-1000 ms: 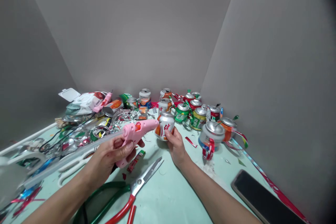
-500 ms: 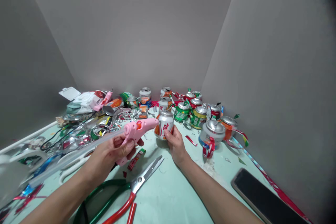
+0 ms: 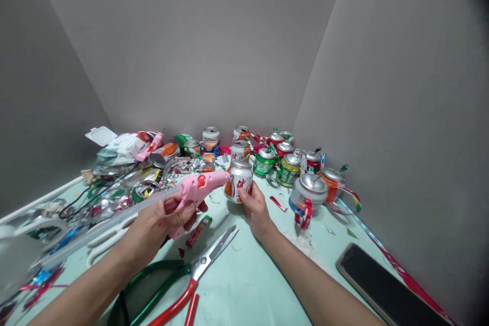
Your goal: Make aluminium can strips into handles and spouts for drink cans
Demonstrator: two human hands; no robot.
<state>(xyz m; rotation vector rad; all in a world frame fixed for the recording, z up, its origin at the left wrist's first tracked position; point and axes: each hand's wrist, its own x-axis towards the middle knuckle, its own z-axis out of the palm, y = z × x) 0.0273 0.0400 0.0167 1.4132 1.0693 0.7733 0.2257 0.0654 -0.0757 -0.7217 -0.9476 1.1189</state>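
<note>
Left hand (image 3: pixel 164 216): fingers curled tight round grip of pink hot-glue gun (image 3: pixel 200 189), nozzle touching side of the can
Right hand (image 3: pixel 255 209): fingertips pinching small silver drinks can (image 3: pixel 238 181), upright on mint-green tabletop (image 3: pixel 244 280)
Near side of the can: scissors (image 3: pixel 214 254), red-handled pliers (image 3: pixel 173 305)
Right of the can: phone (image 3: pixel 378 288)
Behind the can: cluster of cut cans (image 3: pixel 290 165)
Risk, judged: hot glue or nozzle close to right fingertips, burn likely on a slip

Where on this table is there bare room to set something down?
Bare green table lies between the scissors and the phone, under the right forearm. A smaller patch sits between the held can and the phone. The left side and back corner are crowded with scraps and cans.
</note>
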